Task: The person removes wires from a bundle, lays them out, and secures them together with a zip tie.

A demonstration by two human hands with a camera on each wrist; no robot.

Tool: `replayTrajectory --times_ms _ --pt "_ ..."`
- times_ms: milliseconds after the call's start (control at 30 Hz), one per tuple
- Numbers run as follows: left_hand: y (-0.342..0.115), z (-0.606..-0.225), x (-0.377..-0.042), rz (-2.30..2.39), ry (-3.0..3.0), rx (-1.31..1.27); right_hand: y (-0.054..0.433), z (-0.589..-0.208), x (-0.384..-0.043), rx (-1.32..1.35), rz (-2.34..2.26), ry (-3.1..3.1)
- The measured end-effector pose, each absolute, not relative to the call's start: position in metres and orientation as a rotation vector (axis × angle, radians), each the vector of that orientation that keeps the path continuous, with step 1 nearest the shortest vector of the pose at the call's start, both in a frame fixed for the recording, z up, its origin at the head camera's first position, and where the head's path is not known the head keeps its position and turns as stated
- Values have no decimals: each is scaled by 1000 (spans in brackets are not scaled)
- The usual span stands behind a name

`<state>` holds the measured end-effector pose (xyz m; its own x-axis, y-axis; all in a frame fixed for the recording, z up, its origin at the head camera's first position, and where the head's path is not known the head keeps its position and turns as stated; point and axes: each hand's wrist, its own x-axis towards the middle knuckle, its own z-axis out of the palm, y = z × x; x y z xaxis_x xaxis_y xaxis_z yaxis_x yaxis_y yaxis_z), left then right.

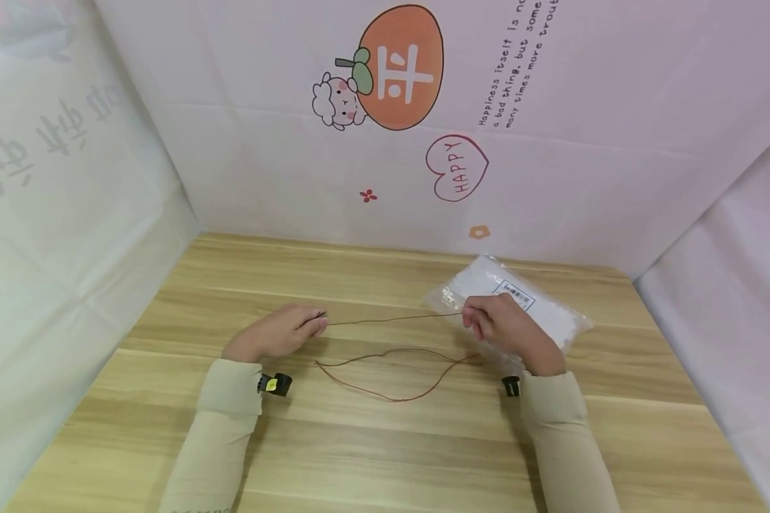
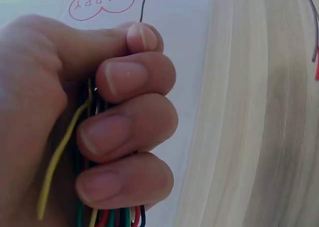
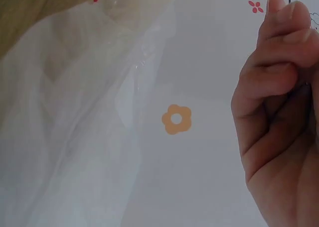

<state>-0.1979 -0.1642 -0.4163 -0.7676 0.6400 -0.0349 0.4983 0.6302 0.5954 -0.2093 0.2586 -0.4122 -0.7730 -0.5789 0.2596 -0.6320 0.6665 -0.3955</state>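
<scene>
My left hand (image 1: 281,331) grips a bundle of thin coloured wires (image 2: 103,218), mostly hidden in the fist. A yellow wire (image 2: 60,142) sticks out beside the palm. Between the left thumb and index finger I pinch one end of a thin dark wire (image 1: 391,318). It runs nearly straight across to my right hand (image 1: 503,324), whose thumb and finger pinch the other end. Below this span, a red wire (image 1: 398,400) and a brownish wire (image 1: 417,349) lie on the table, bowed apart and meeting near both ends.
A clear plastic bag with a white labelled packet (image 1: 555,313) lies behind and beneath my right hand. The wood-grain table (image 1: 385,463) is bounded by white printed cloth (image 1: 263,164) at the back and sides.
</scene>
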Motion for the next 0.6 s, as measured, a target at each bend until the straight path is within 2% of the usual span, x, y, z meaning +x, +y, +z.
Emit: replayTrajectory --times_ms 233,600 --pt "-170 -417 -198 830 2615 979 260 -409 -208 950 752 -2894" --pt "-173 -420 -198 820 2549 904 265 -411 -209 996 790 -2913"
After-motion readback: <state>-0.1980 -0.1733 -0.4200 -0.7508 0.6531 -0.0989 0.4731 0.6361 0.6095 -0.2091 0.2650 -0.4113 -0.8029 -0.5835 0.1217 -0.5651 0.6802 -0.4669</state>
